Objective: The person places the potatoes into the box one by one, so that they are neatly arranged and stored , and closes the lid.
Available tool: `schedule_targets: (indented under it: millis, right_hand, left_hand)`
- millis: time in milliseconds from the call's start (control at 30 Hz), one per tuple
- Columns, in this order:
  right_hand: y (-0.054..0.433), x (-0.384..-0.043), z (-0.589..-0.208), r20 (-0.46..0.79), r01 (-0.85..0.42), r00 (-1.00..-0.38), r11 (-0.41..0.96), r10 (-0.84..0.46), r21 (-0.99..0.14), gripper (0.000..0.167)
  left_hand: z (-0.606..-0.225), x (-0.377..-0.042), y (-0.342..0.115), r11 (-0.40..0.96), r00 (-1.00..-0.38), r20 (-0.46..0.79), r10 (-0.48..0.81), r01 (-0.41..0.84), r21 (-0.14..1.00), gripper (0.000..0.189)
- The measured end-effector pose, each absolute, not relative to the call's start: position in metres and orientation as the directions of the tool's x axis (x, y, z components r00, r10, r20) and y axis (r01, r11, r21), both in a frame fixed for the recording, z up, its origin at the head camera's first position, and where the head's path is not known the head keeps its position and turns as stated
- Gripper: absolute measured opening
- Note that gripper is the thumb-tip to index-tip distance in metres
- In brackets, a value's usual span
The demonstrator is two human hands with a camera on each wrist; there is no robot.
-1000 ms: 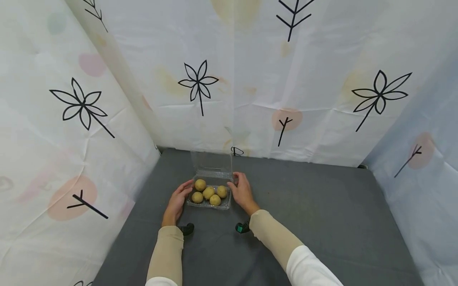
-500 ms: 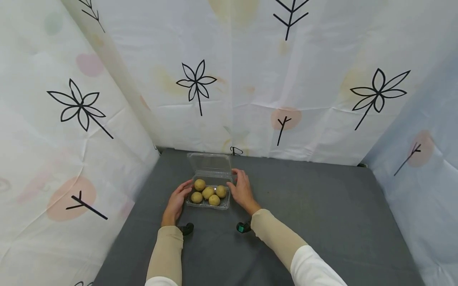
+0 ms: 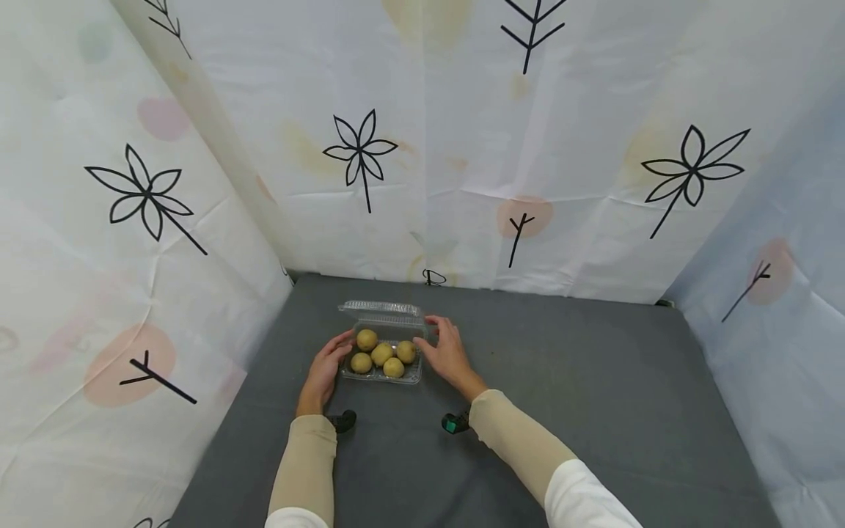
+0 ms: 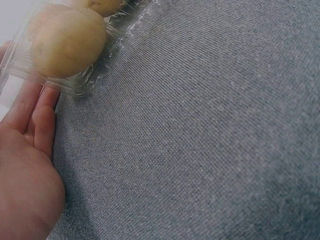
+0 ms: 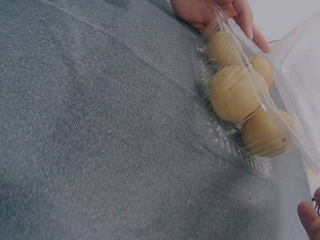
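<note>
A clear plastic clamshell box [image 3: 381,378] stands on the grey table with several round yellow potatoes [image 3: 381,355] inside. Its clear lid [image 3: 383,309] leans back at the hinge on the far side, partly raised. My left hand [image 3: 323,369] lies along the box's left side; the left wrist view shows its fingers [image 4: 46,117] extended against the plastic wall beside a potato [image 4: 70,44]. My right hand [image 3: 450,356] is at the right rear corner, thumb and fingers spread near the hinge. Only its fingertips [image 5: 310,219] show in the right wrist view.
The grey cloth-covered table [image 3: 594,396] spreads to the right and toward me. White printed curtains [image 3: 462,147] hang behind and at both sides. Dark wrist devices [image 3: 343,421] sit on the inner side of both wrists.
The lid has tipped from upright, sinking lower behind the box so it now shows edge-on. Both hands stay beside the box, the right shifting only slightly. The potatoes keep their places.
</note>
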State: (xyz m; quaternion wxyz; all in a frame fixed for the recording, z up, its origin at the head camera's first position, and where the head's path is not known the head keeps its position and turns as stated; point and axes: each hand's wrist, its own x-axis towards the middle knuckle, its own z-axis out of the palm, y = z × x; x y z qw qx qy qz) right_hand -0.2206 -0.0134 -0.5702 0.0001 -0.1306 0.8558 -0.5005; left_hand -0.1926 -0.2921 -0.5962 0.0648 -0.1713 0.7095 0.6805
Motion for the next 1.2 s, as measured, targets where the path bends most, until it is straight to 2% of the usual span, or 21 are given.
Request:
schedule_targets:
  millis: [267,533,833,1200]
  right_hand:
    - [-0.002,-0.217,-0.577,0.058,-0.167,-0.962,0.402,-0.268,-0.900,0.041]
    - [0.006,-0.213,-0.579,0.052,-0.157,-0.961,0.382,-0.270,-0.911,0.041]
    - [0.006,-0.209,-0.580,0.024,-0.140,-0.953,0.368,-0.303,-0.919,0.046]
    - [0.006,-0.209,-0.579,0.032,-0.155,-0.945,0.359,-0.325,-0.920,0.047]
  left_hand:
    - [-0.599,-0.192,-0.292,0.029,-0.930,-0.336,-0.147,-0.343,0.939,0.044]
    - [-0.601,-0.191,-0.295,0.060,-0.904,-0.398,-0.154,-0.410,0.910,0.062]
    - [-0.597,-0.189,-0.296,0.039,-0.919,-0.372,-0.130,-0.379,0.924,0.057]
    - [-0.589,-0.190,-0.299,0.093,-0.929,-0.337,-0.152,-0.353,0.931,0.049]
